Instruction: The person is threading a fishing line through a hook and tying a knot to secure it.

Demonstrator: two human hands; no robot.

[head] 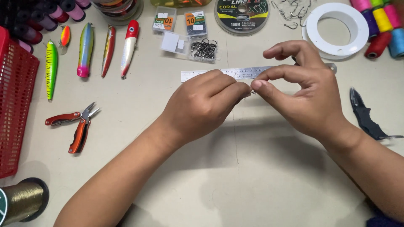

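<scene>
A pale counter point(252, 185) carries a steel ruler point(198, 75), four fishing lures point(86, 49) in a row, red-handled pliers point(75, 124), a clear box of hooks point(189, 47), a white spool point(336, 29), a red basket point(14, 101) and a dark knife point(366, 117).

Four painted fishing lures point(86, 49) are laid out beside a red mesh basket point(17, 84), with red-handled pliers point(75, 124) placed below them. Thread spools point(381, 25), a white reel point(336, 27) and a dark knife point(366, 115) are seen at the right
</scene>
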